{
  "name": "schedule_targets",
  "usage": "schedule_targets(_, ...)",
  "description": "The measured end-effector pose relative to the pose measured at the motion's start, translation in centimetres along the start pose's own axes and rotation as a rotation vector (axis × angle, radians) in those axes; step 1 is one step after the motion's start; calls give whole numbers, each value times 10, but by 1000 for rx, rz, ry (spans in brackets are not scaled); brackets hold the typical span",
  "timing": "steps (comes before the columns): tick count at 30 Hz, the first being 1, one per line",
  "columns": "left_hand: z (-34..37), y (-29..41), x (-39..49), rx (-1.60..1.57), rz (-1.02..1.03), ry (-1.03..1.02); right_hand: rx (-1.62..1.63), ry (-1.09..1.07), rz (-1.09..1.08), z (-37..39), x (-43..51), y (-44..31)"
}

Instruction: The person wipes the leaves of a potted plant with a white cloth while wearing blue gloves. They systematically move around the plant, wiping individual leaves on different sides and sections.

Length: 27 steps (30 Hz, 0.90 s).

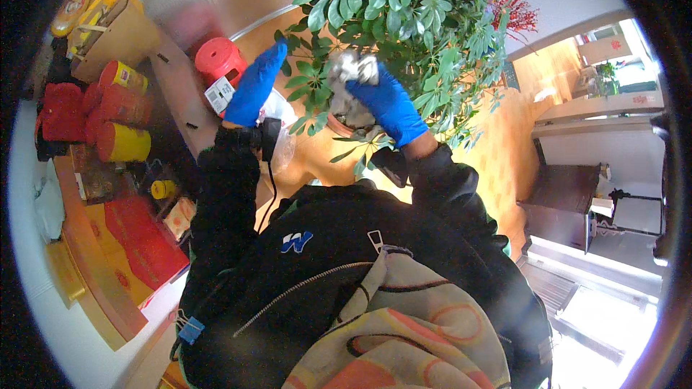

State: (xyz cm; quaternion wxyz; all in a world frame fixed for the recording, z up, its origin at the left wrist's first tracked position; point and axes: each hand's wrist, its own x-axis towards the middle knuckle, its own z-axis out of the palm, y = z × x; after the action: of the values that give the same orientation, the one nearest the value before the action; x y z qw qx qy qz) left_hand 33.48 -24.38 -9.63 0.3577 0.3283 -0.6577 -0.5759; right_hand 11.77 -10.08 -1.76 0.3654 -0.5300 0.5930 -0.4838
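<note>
My right hand, in a blue glove, grips a crumpled white and grey cloth in front of a leafy potted plant. Part of the cloth hangs down over the rim of a reddish-brown pot. My left hand, also in a blue glove, is raised to the left of the plant. Its fingers point up and away, and their tips lie close to a leaf. Whether they hold that leaf cannot be seen. A black device with a cable is at the left wrist.
A red plastic stool and a pale plastic bag are behind my left hand. Shelves at the left carry red and yellow containers and a cardboard box. A dark cabinet stands at the right, on the wooden floor.
</note>
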Motion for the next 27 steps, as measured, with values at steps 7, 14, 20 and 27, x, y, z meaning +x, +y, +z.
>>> schedule_targets(7,19,4,94,260,-163,-207,97,305,89,-4,32,10)
schedule_targets(14,61,-5,90,-437,-197,-210,116,39,-14,14,47,13)
schedule_targets(20,54,41,52,-254,-220,16,156,-16,-42,30,32,2)
schedule_targets(27,86,74,-22,85,458,-120,799,-147,125,13,22,-15)
